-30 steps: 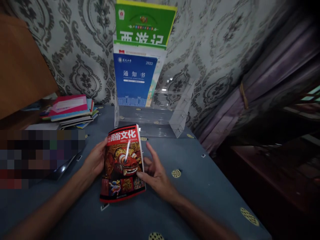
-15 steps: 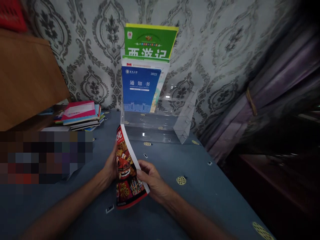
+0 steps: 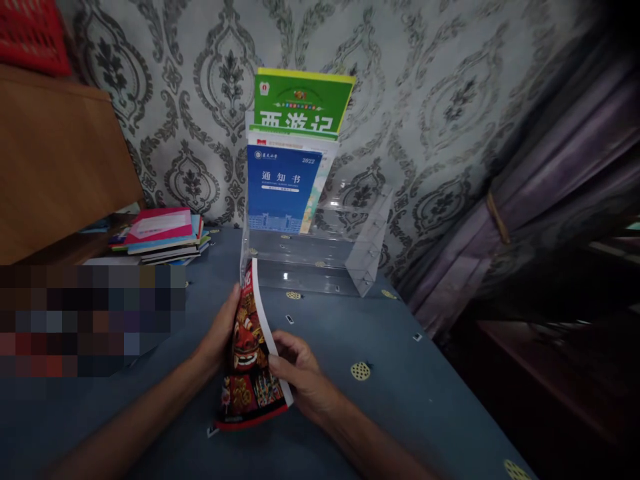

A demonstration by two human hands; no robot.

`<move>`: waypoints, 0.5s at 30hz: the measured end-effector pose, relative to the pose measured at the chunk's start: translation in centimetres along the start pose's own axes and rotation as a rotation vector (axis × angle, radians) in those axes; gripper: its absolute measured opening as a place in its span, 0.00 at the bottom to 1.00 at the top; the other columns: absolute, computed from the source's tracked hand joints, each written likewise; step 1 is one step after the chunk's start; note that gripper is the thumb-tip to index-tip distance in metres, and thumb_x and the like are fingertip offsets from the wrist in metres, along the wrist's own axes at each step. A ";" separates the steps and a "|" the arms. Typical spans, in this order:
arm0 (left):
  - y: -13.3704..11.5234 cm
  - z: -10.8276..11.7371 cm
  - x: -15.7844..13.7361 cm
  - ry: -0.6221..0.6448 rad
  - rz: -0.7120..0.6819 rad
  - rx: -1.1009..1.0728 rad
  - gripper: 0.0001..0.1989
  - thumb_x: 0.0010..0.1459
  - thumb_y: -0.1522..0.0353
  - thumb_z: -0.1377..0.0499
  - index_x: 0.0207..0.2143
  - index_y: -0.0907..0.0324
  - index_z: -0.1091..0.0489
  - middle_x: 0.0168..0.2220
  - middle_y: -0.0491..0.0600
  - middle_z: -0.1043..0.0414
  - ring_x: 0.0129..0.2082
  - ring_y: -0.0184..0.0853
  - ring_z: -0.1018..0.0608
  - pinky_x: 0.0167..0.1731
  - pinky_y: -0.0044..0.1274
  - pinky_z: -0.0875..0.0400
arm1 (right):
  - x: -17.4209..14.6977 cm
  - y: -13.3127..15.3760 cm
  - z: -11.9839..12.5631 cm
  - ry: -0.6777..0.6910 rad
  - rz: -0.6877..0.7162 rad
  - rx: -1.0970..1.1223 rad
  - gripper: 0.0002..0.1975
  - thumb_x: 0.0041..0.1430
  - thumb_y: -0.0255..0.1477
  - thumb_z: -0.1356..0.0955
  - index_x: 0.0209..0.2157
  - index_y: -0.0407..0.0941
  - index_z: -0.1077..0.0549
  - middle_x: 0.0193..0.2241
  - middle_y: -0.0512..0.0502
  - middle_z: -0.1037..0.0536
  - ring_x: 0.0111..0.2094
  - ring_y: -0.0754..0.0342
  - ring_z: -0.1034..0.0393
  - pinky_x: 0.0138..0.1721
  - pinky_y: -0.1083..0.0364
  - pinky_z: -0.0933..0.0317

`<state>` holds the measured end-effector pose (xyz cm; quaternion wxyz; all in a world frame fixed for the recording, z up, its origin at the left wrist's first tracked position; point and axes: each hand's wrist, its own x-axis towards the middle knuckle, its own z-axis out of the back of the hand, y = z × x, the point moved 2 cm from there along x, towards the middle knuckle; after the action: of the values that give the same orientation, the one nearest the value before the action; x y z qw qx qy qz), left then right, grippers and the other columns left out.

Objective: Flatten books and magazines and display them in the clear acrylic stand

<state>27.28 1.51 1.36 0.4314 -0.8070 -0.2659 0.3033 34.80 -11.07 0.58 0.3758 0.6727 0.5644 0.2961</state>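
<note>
A bent, upright magazine (image 3: 253,363) with a red and black cover and a mask picture is between my hands. My left hand (image 3: 220,333) grips its left side, most of the fingers hidden behind it. On the right edge, my right hand (image 3: 300,370) pinches it between thumb and fingers. Just beyond stands a clear plastic tiered rack (image 3: 367,257). Its left part carries a blue booklet (image 3: 283,193) in front, several other booklets behind, and a green book (image 3: 303,100) with a yellow edge at the back.
Left of the rack lies a stack of books (image 3: 163,233) with a pink one on top. A brown wooden panel (image 3: 60,160) and a red basket (image 3: 35,33) are at the far left. A purple curtain (image 3: 465,253) hangs at right. The table wears a blue cloth (image 3: 400,407).
The magazine's lower left corner has swung a little to the left, showing more of the cover. Both hands keep their hold. The whole view has shifted slightly.
</note>
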 end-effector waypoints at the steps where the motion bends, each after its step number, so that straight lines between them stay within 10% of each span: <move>1: -0.4 0.0 -0.4 -0.014 -0.013 -0.008 0.26 0.54 0.45 0.38 0.36 0.59 0.26 0.24 0.45 0.24 0.20 0.31 0.25 0.21 0.21 0.31 | -0.1 -0.1 0.0 -0.011 -0.009 0.003 0.23 0.42 0.43 0.20 0.37 0.46 0.21 0.30 0.52 0.20 0.32 0.57 0.26 0.39 0.57 0.34; 15: -1.6 1.5 -0.3 -0.137 -0.002 0.086 0.28 0.53 0.52 0.34 0.52 0.55 0.31 0.30 0.44 0.24 0.27 0.32 0.22 0.26 0.21 0.29 | 1.3 -1.8 -1.3 -0.016 -0.031 0.099 0.24 0.40 0.43 0.19 0.35 0.47 0.25 0.31 0.52 0.21 0.33 0.55 0.26 0.39 0.56 0.34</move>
<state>25.72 2.92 2.11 0.4466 -0.7649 -0.2822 0.3686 33.01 -9.46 -0.22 0.3510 0.6839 0.5859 0.2565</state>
